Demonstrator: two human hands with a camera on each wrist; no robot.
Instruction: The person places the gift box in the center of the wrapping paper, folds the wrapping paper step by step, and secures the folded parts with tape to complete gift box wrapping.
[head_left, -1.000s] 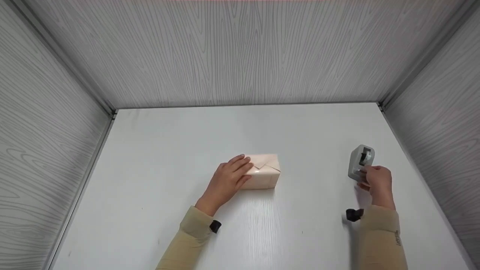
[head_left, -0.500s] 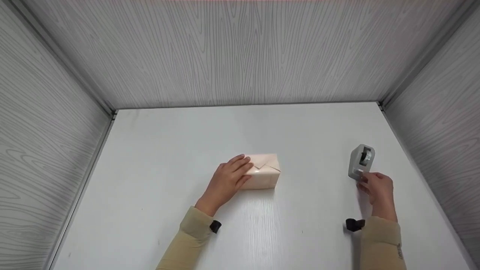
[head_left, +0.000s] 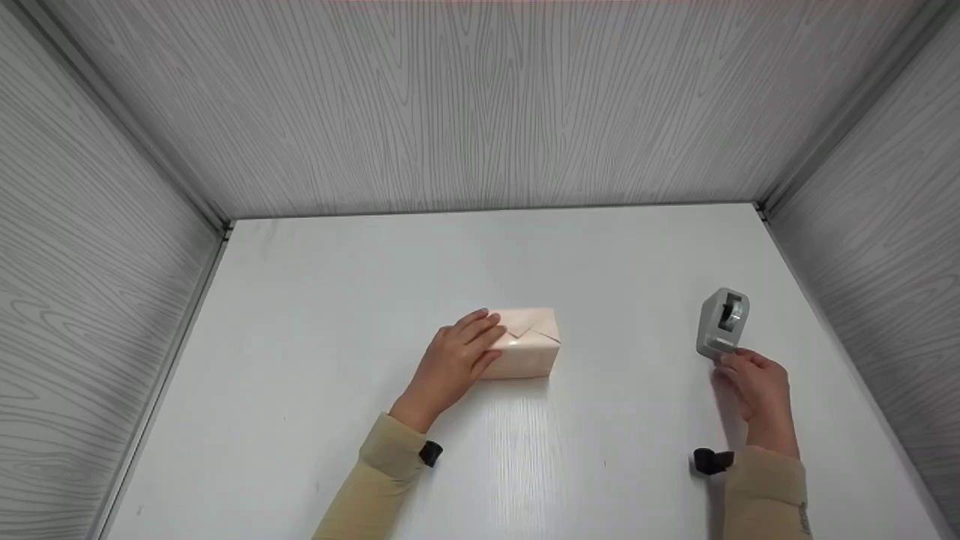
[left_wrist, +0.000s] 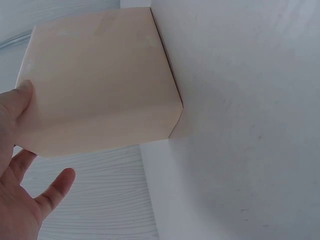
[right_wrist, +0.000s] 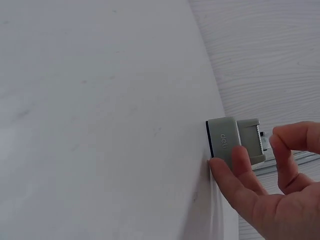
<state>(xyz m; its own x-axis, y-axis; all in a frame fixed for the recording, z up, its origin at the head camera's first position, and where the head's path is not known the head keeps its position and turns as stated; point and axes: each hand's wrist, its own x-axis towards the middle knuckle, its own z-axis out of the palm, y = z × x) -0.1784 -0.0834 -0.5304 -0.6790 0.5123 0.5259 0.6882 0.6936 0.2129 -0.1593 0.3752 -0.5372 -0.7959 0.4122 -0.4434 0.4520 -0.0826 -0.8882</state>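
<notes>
A pale peach paper-wrapped box (head_left: 529, 352) sits on the white tabletop, its folded flap edges showing on top. My left hand (head_left: 450, 360) holds its left end, with fingers over the top and the thumb against the near face; in the left wrist view two of its fingers (left_wrist: 57, 192) stick out clear of the box (left_wrist: 100, 85). At the right stands a grey tape dispenser (head_left: 712, 326) with a clear roll in it. My right hand (head_left: 761, 386) pinches the end of the clear tape (right_wrist: 267, 142) between thumb and forefinger, by the serrated cutter. Its other fingers touch the dispenser's front (right_wrist: 222, 140).
The white table (head_left: 360, 292) is bounded by grey wood-grain panels at the back (head_left: 480, 112), left and right. Each sleeve carries a small black camera, the right one (head_left: 711, 460) just above the tabletop.
My right hand has drawn back toward me from the tape roll to the dispenser's front end, pulling the tape along. The left hand and box have stayed put.
</notes>
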